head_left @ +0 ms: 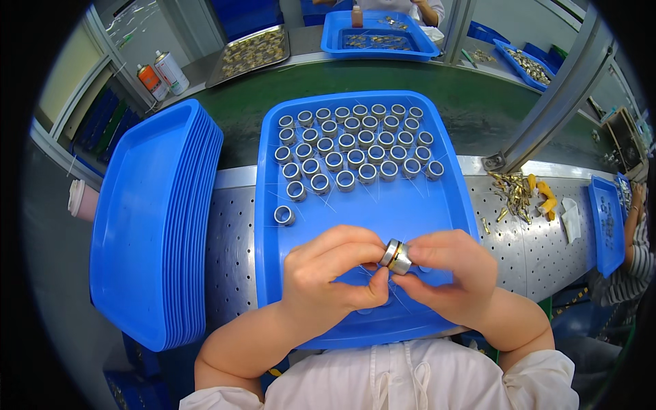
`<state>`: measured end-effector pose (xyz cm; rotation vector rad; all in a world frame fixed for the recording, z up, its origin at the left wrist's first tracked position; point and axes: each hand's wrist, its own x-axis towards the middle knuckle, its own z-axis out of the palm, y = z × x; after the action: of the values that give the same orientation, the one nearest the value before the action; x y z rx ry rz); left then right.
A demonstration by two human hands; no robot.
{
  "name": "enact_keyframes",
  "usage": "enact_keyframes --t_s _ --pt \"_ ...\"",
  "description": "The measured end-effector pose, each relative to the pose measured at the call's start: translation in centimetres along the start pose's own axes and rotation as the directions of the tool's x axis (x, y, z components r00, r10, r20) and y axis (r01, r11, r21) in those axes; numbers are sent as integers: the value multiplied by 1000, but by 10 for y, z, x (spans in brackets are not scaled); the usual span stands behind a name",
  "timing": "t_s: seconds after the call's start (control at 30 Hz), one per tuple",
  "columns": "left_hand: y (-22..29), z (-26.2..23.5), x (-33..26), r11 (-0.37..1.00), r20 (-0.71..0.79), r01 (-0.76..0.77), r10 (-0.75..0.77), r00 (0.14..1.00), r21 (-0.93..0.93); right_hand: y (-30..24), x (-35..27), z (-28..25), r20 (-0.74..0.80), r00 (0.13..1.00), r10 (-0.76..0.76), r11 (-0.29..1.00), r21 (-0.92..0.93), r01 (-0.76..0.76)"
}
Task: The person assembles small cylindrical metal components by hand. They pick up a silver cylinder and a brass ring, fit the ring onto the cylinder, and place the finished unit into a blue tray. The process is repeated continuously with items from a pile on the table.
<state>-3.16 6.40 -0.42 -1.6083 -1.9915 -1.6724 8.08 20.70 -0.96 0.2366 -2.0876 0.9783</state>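
My left hand [331,273] and my right hand [454,273] meet over the near part of a blue tray [444,198]. Both pinch a short silver metal cylinder [398,257] between thumbs and fingers. It is tilted, and a dark band with a thin orange-yellow line runs around it near its left end. Rows of open-topped metal rings [346,141] with fine wires coming off them stand in the far half of the tray. One metal ring [283,216] stands apart at the tray's left side. Under my hands, a few thin wires show on the tray floor.
A tall stack of blue trays [154,225] stands at the left. Beyond runs a green belt [236,113], with a metal tray [249,55] of small parts past it. Brass-coloured pieces [512,195] lie on the perforated worktop at right, beside a metal post [557,96]. Other people work around.
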Motion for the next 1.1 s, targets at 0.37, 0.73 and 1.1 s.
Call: enact_keyframes --t_s 0.37,0.73,1.1 --pt "5 -3 0 997 22 -17 16 1000 74 -1 -5 0 19 992 -125 982 -139 127" --pt "7 -3 4 998 14 68 -68 998 -18 0 2 -1 -11 999 34 999 40 -34" --pt "-4 2 -4 986 9 162 -162 987 -36 1 -11 -5 31 996 -87 992 -89 89"
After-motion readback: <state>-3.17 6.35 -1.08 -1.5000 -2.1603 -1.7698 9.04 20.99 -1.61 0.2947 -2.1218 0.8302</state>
